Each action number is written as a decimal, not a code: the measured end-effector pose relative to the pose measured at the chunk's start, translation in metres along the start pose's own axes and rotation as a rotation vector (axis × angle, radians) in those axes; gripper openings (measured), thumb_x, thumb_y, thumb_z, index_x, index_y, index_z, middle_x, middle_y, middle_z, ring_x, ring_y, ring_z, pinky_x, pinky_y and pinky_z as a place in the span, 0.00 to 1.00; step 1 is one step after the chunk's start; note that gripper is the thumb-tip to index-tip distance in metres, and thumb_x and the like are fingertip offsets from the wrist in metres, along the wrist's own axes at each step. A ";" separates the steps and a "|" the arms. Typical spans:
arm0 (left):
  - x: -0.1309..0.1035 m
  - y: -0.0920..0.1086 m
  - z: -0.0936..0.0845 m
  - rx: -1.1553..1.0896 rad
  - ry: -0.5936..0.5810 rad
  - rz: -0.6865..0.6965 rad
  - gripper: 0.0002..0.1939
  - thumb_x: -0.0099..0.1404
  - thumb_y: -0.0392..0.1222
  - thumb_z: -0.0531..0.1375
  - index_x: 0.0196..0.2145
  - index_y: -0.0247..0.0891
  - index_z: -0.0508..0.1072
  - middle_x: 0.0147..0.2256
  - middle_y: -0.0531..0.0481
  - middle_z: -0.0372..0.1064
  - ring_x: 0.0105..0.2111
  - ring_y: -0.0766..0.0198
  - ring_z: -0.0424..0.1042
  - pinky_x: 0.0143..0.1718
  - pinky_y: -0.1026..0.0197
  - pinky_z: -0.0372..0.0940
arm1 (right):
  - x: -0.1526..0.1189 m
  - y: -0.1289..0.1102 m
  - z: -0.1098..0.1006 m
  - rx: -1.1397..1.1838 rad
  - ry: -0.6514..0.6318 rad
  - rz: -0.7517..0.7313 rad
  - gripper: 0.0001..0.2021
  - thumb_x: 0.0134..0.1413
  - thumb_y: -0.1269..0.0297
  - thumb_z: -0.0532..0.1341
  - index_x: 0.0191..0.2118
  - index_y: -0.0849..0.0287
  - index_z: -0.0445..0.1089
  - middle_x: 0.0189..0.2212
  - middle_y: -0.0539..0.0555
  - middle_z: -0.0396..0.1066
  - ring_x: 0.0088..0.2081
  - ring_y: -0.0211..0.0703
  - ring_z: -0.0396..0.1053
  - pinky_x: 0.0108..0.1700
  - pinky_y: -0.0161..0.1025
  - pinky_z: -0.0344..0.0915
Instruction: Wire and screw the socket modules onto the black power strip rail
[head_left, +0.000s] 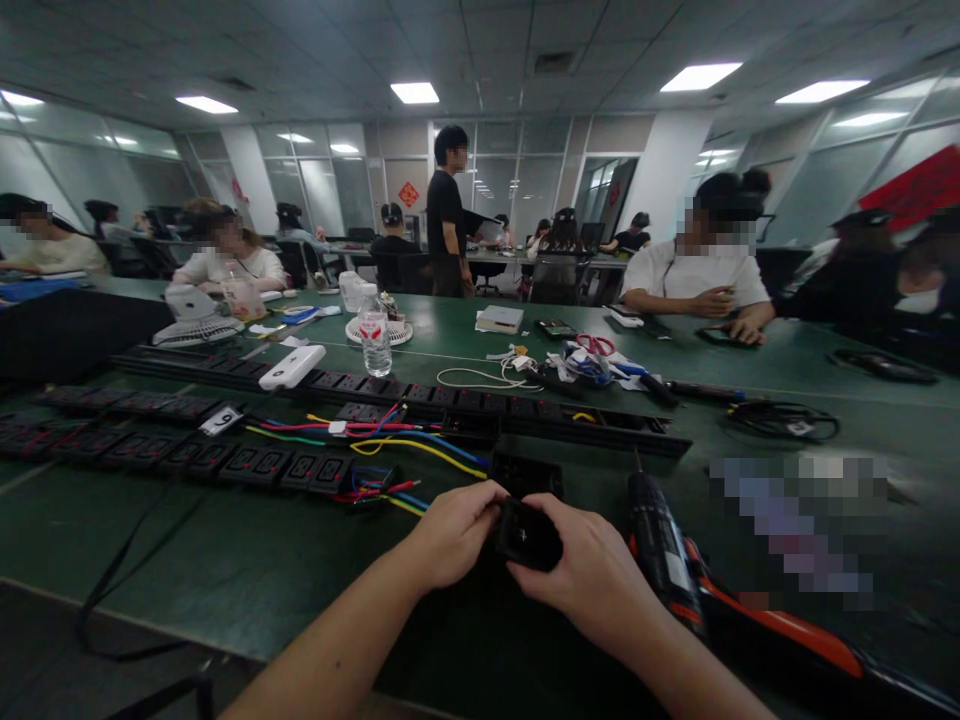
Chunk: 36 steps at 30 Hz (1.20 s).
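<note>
Low over the near part of the table, my left hand and my right hand are closed on a small black plastic housing. My right fingers wrap its right side, while my left fingertips pinch its left edge. Just beyond sits another dark box-shaped part. Left of my hands lie rows of black power-strip sockets. Yellow, blue and red wires run from them toward the dark part. A long black power strip stretches behind.
A cordless screwdriver, black with orange, lies right of my right hand. A coiled black cable, red-handled scissors, a white power bank and a water bottle are on the green table. A person sits opposite.
</note>
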<state>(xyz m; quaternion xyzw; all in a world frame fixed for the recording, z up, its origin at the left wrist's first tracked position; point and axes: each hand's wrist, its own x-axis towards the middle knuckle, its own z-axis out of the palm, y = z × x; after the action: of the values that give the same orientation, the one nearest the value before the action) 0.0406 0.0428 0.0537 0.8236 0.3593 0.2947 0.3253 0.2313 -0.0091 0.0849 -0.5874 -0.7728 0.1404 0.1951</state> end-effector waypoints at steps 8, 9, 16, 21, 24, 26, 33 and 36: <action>-0.002 0.002 -0.003 0.117 -0.010 0.011 0.11 0.71 0.39 0.49 0.41 0.42 0.71 0.36 0.53 0.72 0.37 0.62 0.71 0.37 0.64 0.60 | -0.002 -0.004 -0.011 0.048 -0.030 0.004 0.19 0.43 0.64 0.66 0.44 0.55 0.66 0.34 0.52 0.74 0.39 0.52 0.72 0.40 0.45 0.62; -0.002 0.002 -0.003 0.122 -0.012 0.012 0.10 0.71 0.39 0.50 0.41 0.42 0.71 0.36 0.53 0.72 0.37 0.62 0.71 0.37 0.64 0.60 | -0.002 -0.004 -0.012 0.056 -0.035 0.003 0.19 0.43 0.65 0.66 0.44 0.55 0.66 0.35 0.51 0.74 0.40 0.52 0.72 0.41 0.45 0.62; -0.002 0.004 -0.007 0.056 -0.052 -0.032 0.10 0.65 0.35 0.52 0.40 0.42 0.71 0.35 0.54 0.72 0.37 0.61 0.71 0.37 0.63 0.60 | -0.002 0.000 -0.015 0.115 -0.084 -0.028 0.18 0.44 0.67 0.66 0.44 0.52 0.65 0.37 0.47 0.73 0.41 0.45 0.71 0.41 0.39 0.62; -0.001 0.005 -0.009 0.048 -0.078 -0.042 0.12 0.61 0.34 0.52 0.41 0.42 0.70 0.35 0.54 0.72 0.37 0.60 0.70 0.38 0.63 0.60 | -0.004 0.004 -0.009 0.041 -0.051 -0.022 0.19 0.42 0.70 0.63 0.45 0.54 0.65 0.38 0.51 0.71 0.40 0.48 0.69 0.43 0.43 0.62; -0.001 0.005 -0.008 0.094 -0.073 -0.050 0.11 0.61 0.35 0.53 0.41 0.43 0.68 0.35 0.53 0.71 0.37 0.60 0.70 0.38 0.62 0.60 | -0.004 0.002 -0.006 -0.048 -0.003 -0.036 0.20 0.39 0.73 0.61 0.44 0.59 0.66 0.40 0.57 0.69 0.43 0.53 0.66 0.46 0.49 0.60; -0.001 0.006 -0.007 0.125 -0.055 -0.067 0.11 0.60 0.35 0.53 0.41 0.42 0.66 0.34 0.53 0.70 0.35 0.60 0.69 0.37 0.62 0.59 | -0.003 -0.002 -0.004 -0.097 0.006 -0.075 0.21 0.40 0.73 0.61 0.45 0.61 0.66 0.41 0.59 0.69 0.45 0.56 0.65 0.48 0.52 0.58; -0.002 0.004 -0.008 0.150 -0.110 -0.052 0.11 0.59 0.36 0.53 0.40 0.43 0.65 0.37 0.53 0.70 0.38 0.59 0.69 0.39 0.60 0.58 | 0.000 -0.009 0.000 -0.176 -0.060 -0.183 0.18 0.51 0.62 0.62 0.49 0.58 0.66 0.42 0.58 0.71 0.43 0.55 0.68 0.46 0.50 0.60; -0.002 0.003 -0.007 0.158 -0.097 -0.056 0.08 0.61 0.37 0.53 0.39 0.43 0.65 0.36 0.53 0.70 0.38 0.59 0.69 0.39 0.60 0.58 | 0.003 -0.013 0.000 -0.198 -0.059 -0.171 0.13 0.49 0.65 0.60 0.43 0.57 0.66 0.37 0.57 0.71 0.38 0.54 0.70 0.39 0.47 0.61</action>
<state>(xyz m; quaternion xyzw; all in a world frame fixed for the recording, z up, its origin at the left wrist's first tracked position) 0.0358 0.0424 0.0597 0.8495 0.3880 0.2162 0.2846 0.2198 -0.0095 0.0909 -0.5314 -0.8354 0.0634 0.1248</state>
